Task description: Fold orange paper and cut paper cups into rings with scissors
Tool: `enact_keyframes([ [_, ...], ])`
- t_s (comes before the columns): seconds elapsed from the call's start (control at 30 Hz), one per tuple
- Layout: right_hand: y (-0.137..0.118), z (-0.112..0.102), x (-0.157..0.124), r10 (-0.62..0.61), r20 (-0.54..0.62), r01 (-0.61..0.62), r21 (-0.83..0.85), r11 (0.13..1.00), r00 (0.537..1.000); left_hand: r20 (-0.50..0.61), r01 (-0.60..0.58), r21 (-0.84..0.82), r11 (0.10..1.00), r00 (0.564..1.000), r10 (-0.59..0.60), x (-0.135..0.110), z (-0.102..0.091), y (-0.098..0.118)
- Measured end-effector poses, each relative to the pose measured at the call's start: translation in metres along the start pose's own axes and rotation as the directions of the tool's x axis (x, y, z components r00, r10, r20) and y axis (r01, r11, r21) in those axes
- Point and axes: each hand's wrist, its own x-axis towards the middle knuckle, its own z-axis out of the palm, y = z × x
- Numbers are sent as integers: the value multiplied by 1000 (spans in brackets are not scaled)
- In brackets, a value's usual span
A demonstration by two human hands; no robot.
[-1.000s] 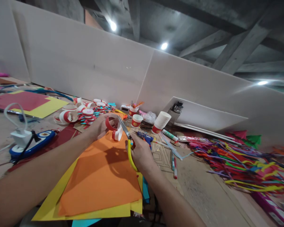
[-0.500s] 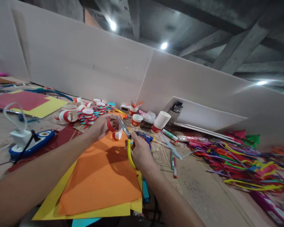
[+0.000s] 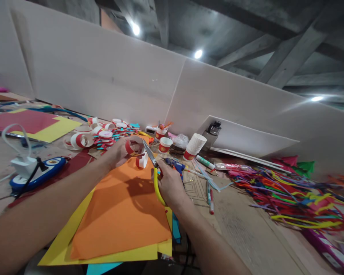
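"Holding what, that left hand (image 3: 120, 151)?"

"A curled red-and-white paper strip (image 3: 142, 162), pinched in the fingers above the orange paper (image 3: 117, 217), which lies on yellow sheets (image 3: 55, 250)."

"And the right hand (image 3: 172, 184)?"

"Wrapped round the yellow handles of the scissors (image 3: 156, 178), blades pointing up and away beside the strip. I cannot tell whether steel touches paper."

"Can you read anything nearby?"

"Barely. The single paper cup (image 3: 165, 145) carries a gold emblem on its red band (too small to make out as words), and the leaning stack of cups (image 3: 196, 145) wears a similar mark."

"Other labels?"

"A white tube (image 3: 205, 162) with green on it lies just right of the stack, its lettering unreadable. The purple box (image 3: 323, 250) at the lower right has pale markings, blurred. Faint print runs across the cardboard (image 3: 240, 225), also illegible."

"And over on the left?"

"A white charger (image 3: 23, 167) sits on a blue-and-white rounded object (image 3: 53, 168) with an eye-like ring on top."
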Motion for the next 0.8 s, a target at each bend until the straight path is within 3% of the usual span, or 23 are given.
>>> enact_keyframes([
  [0.17,-1,0,0,13,8,-14,39,999,1000,-197,-34,14,999,980,36,1,-1,5],
  [0.23,-1,0,-1,10,14,-10,28,1000,1000,-214,-46,34,998,976,53,1,-1,6],
  [0.53,0,1,0,-2,12,2,-45,999,1000,-23,-46,93,995,999,49,-1,-2,0],
  [0.8,0,0,-1,-8,14,8,2,1000,1000,2,-90,75,993,996,90,0,-6,0],
])
